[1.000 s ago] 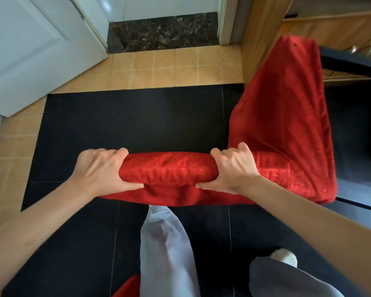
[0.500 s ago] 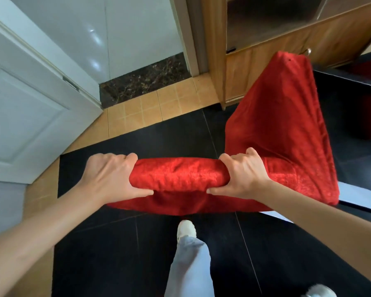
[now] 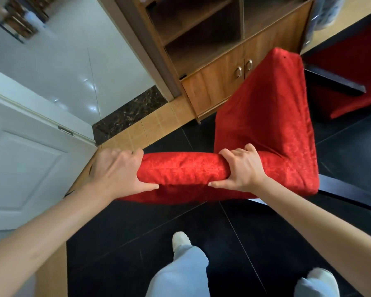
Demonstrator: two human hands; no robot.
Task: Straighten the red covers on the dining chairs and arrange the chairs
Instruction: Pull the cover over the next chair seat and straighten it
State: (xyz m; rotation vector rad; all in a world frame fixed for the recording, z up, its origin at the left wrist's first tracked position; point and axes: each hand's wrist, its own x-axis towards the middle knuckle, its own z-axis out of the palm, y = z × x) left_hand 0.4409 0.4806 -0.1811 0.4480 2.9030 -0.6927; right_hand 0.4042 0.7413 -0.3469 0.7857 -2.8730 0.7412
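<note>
At frame centre, both hands gripped the padded top rail of the chair [image 3: 263, 133]. The left hand [image 3: 116, 174] held the rail's left end, fingers curled over the top and thumb pressed along the near face. The right hand [image 3: 242, 170] held it right of the middle in the same way, knuckles up, thumb pointing left along the front. Neither hand was slack; both were wrapped tight round the covered rail.

Change against the two earlier frames: the grip was the same, hands at the same spacing, but the surroundings had swung. The wooden cabinet [image 3: 219, 82], only partly seen at the upper right a second before, filled the upper middle, and the white door [image 3: 26, 159] had come in at the left. One shoe [image 3: 181, 240] was forward at lower centre, another at the lower right. Judgement: the person was carrying or dragging the chair while turning and stepping, so this was the arranging part of the task, with the chair in transit and not yet placed.

Materials: the red cover [image 3: 180, 168] was a textured, faintly patterned fabric, stretched over soft padding that dented under the thumbs. A seam ran along the rail's near face. The cover lay fairly smooth over the seat, which ran to the upper right. A second red-covered chair [image 3: 349, 99] showed at the far right beside a dark desk edge [image 3: 334, 79]. The floor [image 3: 107, 232] was glossy black tile, bordered by tan tile.
</note>
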